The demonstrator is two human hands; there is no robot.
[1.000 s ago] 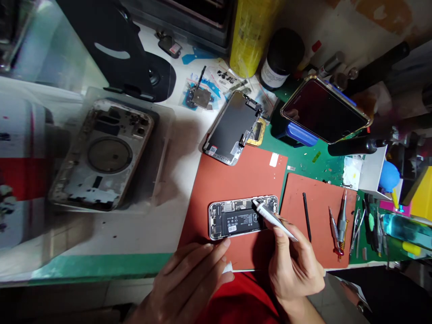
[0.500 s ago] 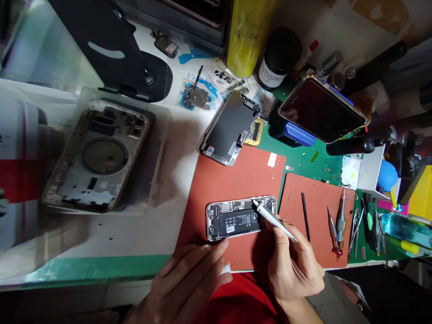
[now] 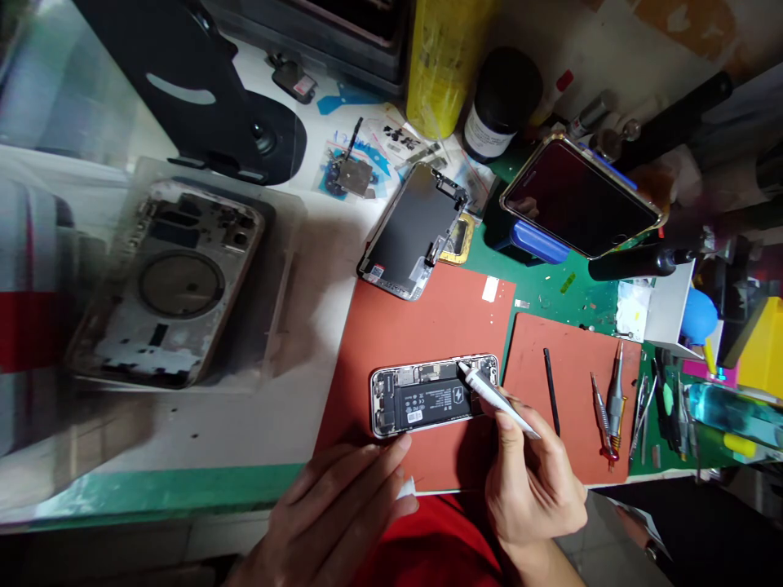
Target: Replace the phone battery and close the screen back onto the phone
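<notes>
In the head view, an opened phone (image 3: pixel 434 395) lies lengthwise on a red mat (image 3: pixel 422 326) at the near middle of the tabletop (image 3: pixel 257 424), its black battery and circuit parts showing. The right hand (image 3: pixel 532 481) is closed around a white pen-shaped tool (image 3: pixel 497 398), whose tip rests inside the phone's right end, by the far edge. The left hand (image 3: pixel 342 509) is open and holds nothing; its fingers lie flat on the mat, with one fingertip touching the phone's near edge.

Just right of the phone, on a second red mat (image 3: pixel 575 391), lies a thin black stick (image 3: pixel 550 391), and right of that a few screwdrivers (image 3: pixel 612 408). On the far side of the first mat, a detached screen panel (image 3: pixel 413 232) lies face down at an angle. Further right, a dark-screened phone (image 3: pixel 581 200) sits propped on a blue holder. At the far left, a stripped phone housing (image 3: pixel 168 285) rests under clear plastic. A yellow canister (image 3: pixel 444 57) and a black bottle (image 3: pixel 498 102) stand at the far edge.
</notes>
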